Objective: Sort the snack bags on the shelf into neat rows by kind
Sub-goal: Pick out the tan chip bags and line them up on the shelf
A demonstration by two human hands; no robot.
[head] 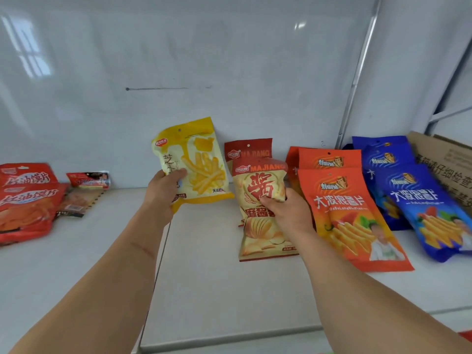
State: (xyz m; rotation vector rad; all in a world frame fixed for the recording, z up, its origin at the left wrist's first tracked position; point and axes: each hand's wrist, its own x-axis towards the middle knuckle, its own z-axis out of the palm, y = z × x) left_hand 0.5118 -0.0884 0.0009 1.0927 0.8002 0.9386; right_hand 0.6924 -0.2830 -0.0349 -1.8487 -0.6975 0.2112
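My left hand [163, 192] grips a yellow fries bag [196, 162] by its lower left side and holds it upright above the white shelf [204, 277]. My right hand [286, 213] pinches the right edge of a cream-and-red Majiang chip bag [260, 226] that lies in the shelf's middle. A second Majiang bag [249, 149] stands behind it against the back wall. To the right lie orange wavy-chip bags [350, 218] in a row, then blue ones [429, 210]. Red bags [25, 200] are stacked at the far left.
A small red packet [89, 178] and a flat brownish packet [76, 203] lie beside the red bags. A cardboard box [444, 159] stands at the back right. A seam [158, 264] runs front to back across the shelf under my left arm.
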